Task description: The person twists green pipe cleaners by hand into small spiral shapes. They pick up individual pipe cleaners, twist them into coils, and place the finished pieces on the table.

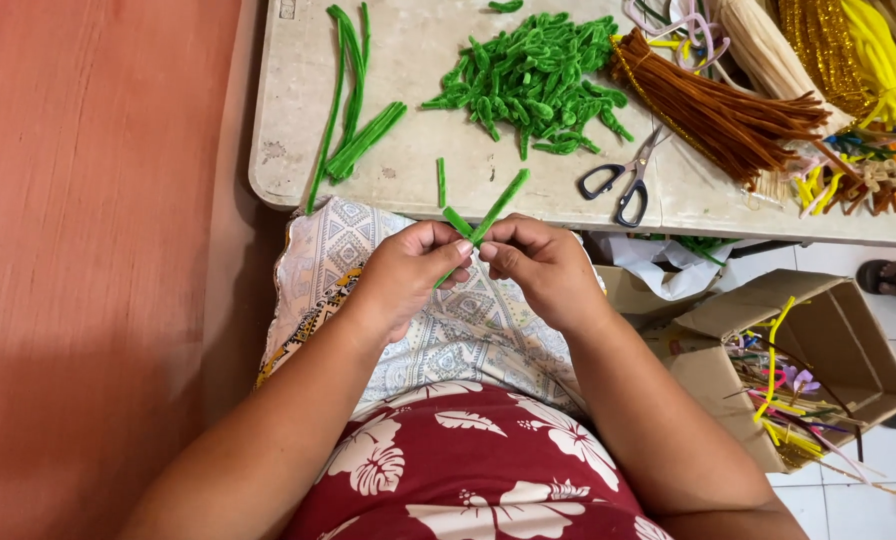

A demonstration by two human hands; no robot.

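1. Red cloth with white flowers (468, 470) is closest to the camera, across the person's front, and two bare arms reach forward over it.
2. Each grip is pressed together. The left hand (405, 272) pinches the green fuzzy stick (488, 215) low down with thumb and fingers. The right hand (540, 268) pinches it just beside the left one, so the fingertips almost touch.
3. That stick sits between both hands, above the patterned lap cloth (468, 320) and near the tabletop (418, 60) edge.
4. To do this bit well, I think both pinches should stay close together and tight, so the soft stick bends only at the pinch and does not slip.
5. Its long way runs on a slant. One end pokes up and to the right, over the tabletop edge. The other end peeks out low and to the left, under the left thumb. A second short green end sticks up and to the left, so it looks a bit like a letter V.
6. Farther out lies a pile of short green pieces (533, 80), some long green sticks (353, 100), and black-handled scissors (623, 180).
7. Off to the right are brown sticks (728, 110) and yellow sticks (868, 55). An open cardboard box (818, 350) with colourful bits stands on the floor.
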